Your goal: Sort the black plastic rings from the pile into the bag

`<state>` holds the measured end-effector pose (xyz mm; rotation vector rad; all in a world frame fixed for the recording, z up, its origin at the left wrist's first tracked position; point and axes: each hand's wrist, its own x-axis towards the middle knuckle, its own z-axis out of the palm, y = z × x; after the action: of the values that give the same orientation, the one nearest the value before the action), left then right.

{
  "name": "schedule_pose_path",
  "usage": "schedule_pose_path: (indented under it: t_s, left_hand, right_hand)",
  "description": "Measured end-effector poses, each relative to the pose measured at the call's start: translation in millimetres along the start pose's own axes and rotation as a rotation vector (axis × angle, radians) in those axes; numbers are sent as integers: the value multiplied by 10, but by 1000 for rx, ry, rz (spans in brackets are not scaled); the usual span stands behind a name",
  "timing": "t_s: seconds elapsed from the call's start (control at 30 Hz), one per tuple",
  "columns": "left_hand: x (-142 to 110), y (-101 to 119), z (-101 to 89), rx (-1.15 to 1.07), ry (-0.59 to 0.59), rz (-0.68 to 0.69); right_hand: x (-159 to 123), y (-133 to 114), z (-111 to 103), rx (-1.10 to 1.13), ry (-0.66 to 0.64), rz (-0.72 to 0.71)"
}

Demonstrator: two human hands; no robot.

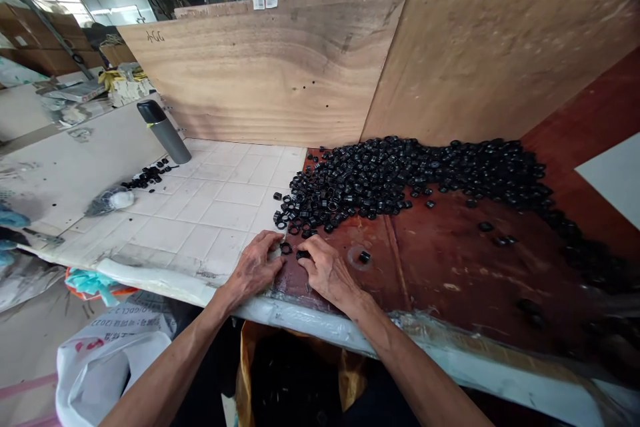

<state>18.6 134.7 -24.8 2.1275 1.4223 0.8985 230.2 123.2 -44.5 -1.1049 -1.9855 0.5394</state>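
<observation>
Small black plastic rings lie in a large heap (370, 177) on the reddish-brown board, just beyond my hands. My right hand (330, 270) pinches one black ring (303, 254) between thumb and fingers, low over the board. To its left, my left hand (255, 263) rests at the edge where white tiles meet the board, its thumb apart from its curved fingers. A single ring (286, 248) stands right by those left fingertips; whether they touch it I cannot tell. Another loose black piece (365, 257) lies to the right of my right hand.
A tall plywood panel (270, 73) closes off the back. On the white tiles (240, 193) stand a grey bottle (167, 133), a small pile of black pieces (147, 177) and a plastic bag (107, 201). Below the padded front edge, a yellow-rimmed sack (245, 373) holds dark contents.
</observation>
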Motion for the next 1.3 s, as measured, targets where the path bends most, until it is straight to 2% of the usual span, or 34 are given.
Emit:
schedule_pose_path:
  t_s: [0.2, 0.3, 0.4, 0.53, 0.63, 0.87, 1.07, 1.3]
  left_hand:
    - [33, 2, 75, 26, 19, 41]
    - [20, 42, 75, -32, 24, 46]
    - [-3, 122, 75, -246, -13, -14]
    - [-20, 203, 120, -665, -46, -163]
    - [-30, 181, 163, -771, -13, -171]
    - [-39, 102, 162, -699, 46, -42]
    - [-65, 111, 152, -625, 12, -24]
    - [-65, 67, 179, -546, 94, 104]
  right_hand:
    - [26, -32, -47, 165, 59, 88]
    - [55, -74, -70, 208, 48, 56]
    - [71, -106, -71, 274, 51, 56]
    - [66, -107, -65, 402, 104, 222]
    - [68, -105, -92, 418, 127, 223]
    - [64, -158, -167, 370, 110, 87]
    - [54, -185, -142, 400, 135, 170]
    - [33, -200, -83, 406, 102, 250]
